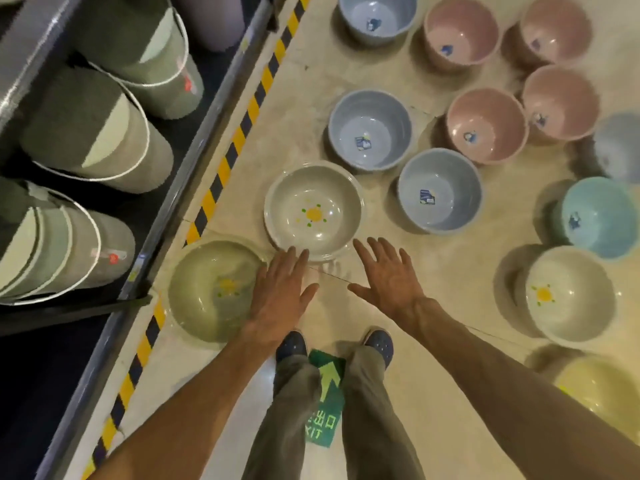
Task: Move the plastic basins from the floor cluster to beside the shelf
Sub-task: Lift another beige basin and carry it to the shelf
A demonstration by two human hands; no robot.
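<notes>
A grey basin (313,211) with an orange flower print stands on the floor next to the striped shelf edge. A greenish basin (213,289) of the same kind sits just below it, also by the shelf. My left hand (282,292) is open, fingertips at the grey basin's near rim. My right hand (389,277) is open too, just right of that rim, holding nothing. Further right lie several blue basins (440,192), pink basins (486,124), a turquoise one (597,216), a cream flower one (568,294) and a yellow one (602,389).
The shelf (166,188) on the left holds stacked grey-green buckets (93,129) lying on their sides. Yellow-black hazard tape (239,136) runs along its base. My feet stand by a green arrow floor sticker (325,400).
</notes>
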